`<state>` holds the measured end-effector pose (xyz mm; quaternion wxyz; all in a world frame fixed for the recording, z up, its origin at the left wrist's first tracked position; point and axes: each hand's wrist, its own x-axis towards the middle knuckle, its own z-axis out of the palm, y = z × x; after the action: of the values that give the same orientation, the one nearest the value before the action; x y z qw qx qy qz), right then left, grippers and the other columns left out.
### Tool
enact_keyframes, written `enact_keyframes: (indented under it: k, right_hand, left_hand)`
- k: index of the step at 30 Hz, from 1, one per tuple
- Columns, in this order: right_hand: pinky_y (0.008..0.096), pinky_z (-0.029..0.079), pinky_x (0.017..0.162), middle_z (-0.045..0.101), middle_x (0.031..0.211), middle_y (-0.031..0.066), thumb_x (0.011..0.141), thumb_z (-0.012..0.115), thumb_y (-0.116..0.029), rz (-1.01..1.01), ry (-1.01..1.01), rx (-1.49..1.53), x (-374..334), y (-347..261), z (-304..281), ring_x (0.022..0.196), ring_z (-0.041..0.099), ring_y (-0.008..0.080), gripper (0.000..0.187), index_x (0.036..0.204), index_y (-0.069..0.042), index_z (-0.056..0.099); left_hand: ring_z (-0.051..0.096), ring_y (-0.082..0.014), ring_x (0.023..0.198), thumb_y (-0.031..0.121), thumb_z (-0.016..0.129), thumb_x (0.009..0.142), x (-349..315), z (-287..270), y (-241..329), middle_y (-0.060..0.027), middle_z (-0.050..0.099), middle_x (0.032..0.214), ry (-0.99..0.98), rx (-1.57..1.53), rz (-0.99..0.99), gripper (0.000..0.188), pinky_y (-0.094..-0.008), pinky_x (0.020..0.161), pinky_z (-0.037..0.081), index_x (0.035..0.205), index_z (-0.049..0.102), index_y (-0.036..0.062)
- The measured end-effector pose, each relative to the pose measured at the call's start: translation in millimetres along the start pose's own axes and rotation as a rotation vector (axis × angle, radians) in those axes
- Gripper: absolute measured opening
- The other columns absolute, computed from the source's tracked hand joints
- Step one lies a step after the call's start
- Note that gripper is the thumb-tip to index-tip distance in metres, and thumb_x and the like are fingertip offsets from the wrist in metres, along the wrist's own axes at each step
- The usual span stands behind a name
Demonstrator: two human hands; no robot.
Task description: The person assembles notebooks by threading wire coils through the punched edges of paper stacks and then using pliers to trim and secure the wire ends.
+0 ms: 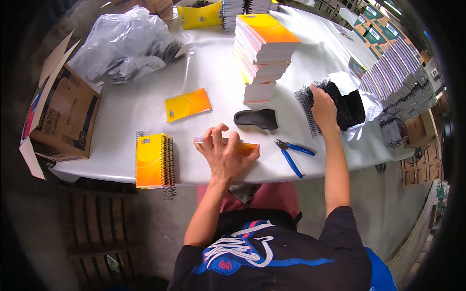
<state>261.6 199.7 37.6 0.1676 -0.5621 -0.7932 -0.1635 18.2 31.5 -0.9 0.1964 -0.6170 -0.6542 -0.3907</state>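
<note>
My left hand (222,154) spans a small orange-and-yellow notebook (248,148) near the table's front edge, thumb and fingers bent around it. My right hand (324,109) is over a pile of black spiral binding coils (345,107), its fingers curled. Whatever is between those fingers is hidden. Between my hands lie blue-handled cutting pliers (291,157), with a dark, sole-shaped pad (256,119) farther back. A stack of yellow spiral-bound notebooks (151,160) lies left of my left hand. Behind it is a single yellow-orange notebook (188,104).
A tall stack of notebooks (264,53) stands mid-table. An open cardboard box (68,114) and a clear plastic bag (128,46) are at left. Stacked spiral-bound books (395,72) stand right. A yellow container (200,15) is at the back. White sheeting (116,116) covers the table.
</note>
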Motion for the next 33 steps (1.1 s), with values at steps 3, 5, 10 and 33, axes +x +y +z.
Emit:
enact_keyframes:
  k: [3, 5, 10, 33]
  right_hand:
    - [0.0379, 0.048, 0.071, 0.059, 0.089, 0.0105, 0.085, 0.052, -0.003, -0.075, 0.101, 0.236, -6, -19, -42, 0.077, 0.059, 0.0294, 0.037, 0.121, -0.011, 0.059]
    - [0.0352, 0.047, 0.07, 0.059, 0.088, 0.0098, 0.087, 0.055, -0.006, -0.033, -0.085, 0.679, -19, -41, -64, 0.077, 0.06, 0.0263, 0.03, 0.114, -0.012, 0.065]
    - [0.0293, 0.047, 0.067, 0.061, 0.084, 0.0085, 0.081, 0.066, -0.007, -0.119, -0.282, 1.15, -71, -94, -68, 0.074, 0.06, 0.0179, 0.018, 0.098, -0.01, 0.071]
    - [0.0213, 0.041, 0.049, 0.056, 0.062, 0.0022, 0.095, 0.054, -0.028, 0.106, -0.957, 1.445, -52, -104, -71, 0.049, 0.045, 0.0071, 0.025, 0.096, -0.004, 0.05]
  left_hand:
    - [0.038, -0.0288, 0.1, 0.056, 0.08, 0.05, 0, -1, -4, -0.0093, 0.045, 0.103, 0.02, -0.007, -0.015, 0.057, -0.043, 0.084, 0.028, 0.078, 0.054, 0.0131]
    - [0.038, -0.0292, 0.101, 0.056, 0.081, 0.05, -2, -7, -8, -0.0099, 0.044, 0.102, 0.032, -0.043, -0.067, 0.058, -0.0419, 0.084, 0.028, 0.078, 0.054, 0.0128]
    - [0.035, -0.0302, 0.101, 0.052, 0.08, 0.051, -2, -5, -5, -0.011, 0.042, 0.102, 0.0, -0.01, -0.059, 0.056, -0.0435, 0.086, 0.028, 0.079, 0.05, 0.0132]
    - [0.042, -0.027, 0.099, 0.057, 0.079, 0.05, 2, -6, -3, -0.0047, 0.048, 0.092, -0.121, -0.005, -0.058, 0.061, -0.0459, 0.084, 0.029, 0.079, 0.05, 0.0113]
